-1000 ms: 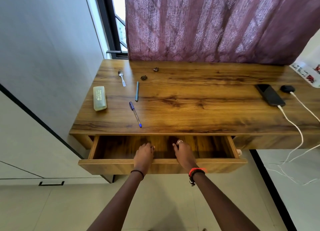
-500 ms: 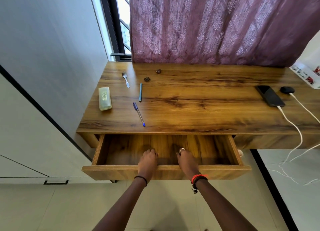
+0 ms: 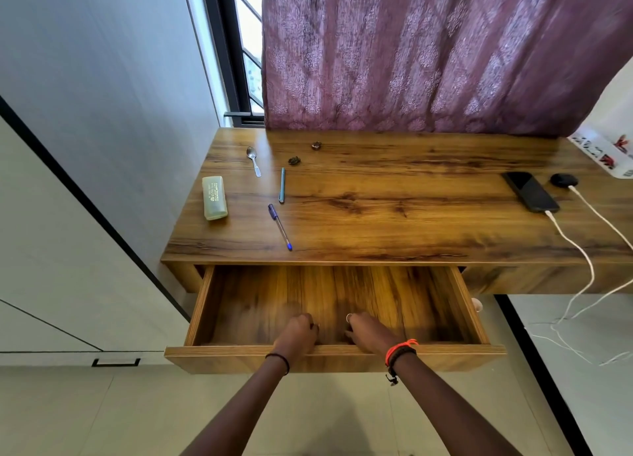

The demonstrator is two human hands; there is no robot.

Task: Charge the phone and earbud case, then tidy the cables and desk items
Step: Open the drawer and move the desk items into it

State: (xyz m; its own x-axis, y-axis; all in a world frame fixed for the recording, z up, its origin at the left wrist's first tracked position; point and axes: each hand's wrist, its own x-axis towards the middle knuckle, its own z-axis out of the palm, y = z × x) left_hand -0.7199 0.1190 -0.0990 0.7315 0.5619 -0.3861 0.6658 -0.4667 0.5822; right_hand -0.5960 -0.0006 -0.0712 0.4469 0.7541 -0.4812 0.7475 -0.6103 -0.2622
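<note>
Behind the bench (image 3: 394, 216), a purple curtain (image 3: 428, 51) hangs down to its rear edge. The bench is wood-grained. Below its front edge the drawer (image 3: 222, 358) stands open over the tiled floor (image 3: 102, 414).

Both hands hold the drawer's front panel near its middle, close together but apart. The left hand (image 3: 297, 332) and right hand (image 3: 368, 330) each lie across the panel's top edge. Their fingers (image 3: 307, 321) curl down inside the drawer and grip the panel.

At the far right corner lies a white strip (image 3: 603, 156), partly cut off by the frame. The phone (image 3: 530, 191) lies flat, face up, near the right end of the bench. A white phone cable (image 3: 579, 250) is plugged into its near end and drops over the front edge to the floor. The black case (image 3: 563, 180) sits just beside the phone on the right. A white case cable (image 3: 603, 216) runs from it off the right side.

On the left end:
- green box (image 3: 214, 197), nearest the left edge;
- blue pen (image 3: 280, 227), angled toward the front edge;
- teal pen (image 3: 282, 189), just behind the blue pen;
- spoon (image 3: 253, 160), bowl to the rear;
- two small dark items (image 3: 294, 161), too small to identify, behind the teal pen.
</note>
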